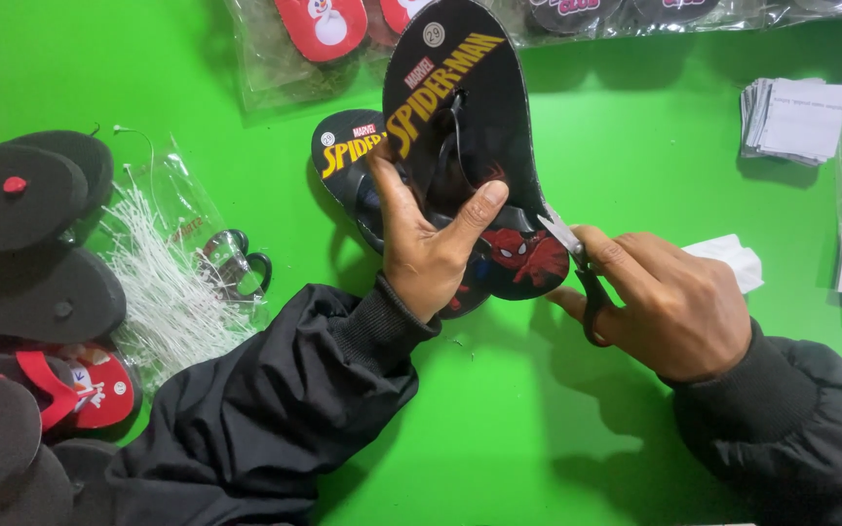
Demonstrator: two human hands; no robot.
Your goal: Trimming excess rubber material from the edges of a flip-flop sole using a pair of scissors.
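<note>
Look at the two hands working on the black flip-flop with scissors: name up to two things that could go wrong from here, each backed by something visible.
1. The scissors in the right hand have their blades at the edge of the black flip-flop, close to the left hand thumb; a slip might nick it.
2. The blades could cut into the printed sole edge itself.

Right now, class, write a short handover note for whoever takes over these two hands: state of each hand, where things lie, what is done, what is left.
Left hand: grips a pair of black flip-flops, held up over the green table.
Right hand: holds small scissors, blades at the sandal's edge by the heel.
Nearby: a bag of white ties on the left, stacked sandals at the far left, paper slips on the right.
Done: cannot tell if anything is cut.
Left: the snip at the edge.
</note>
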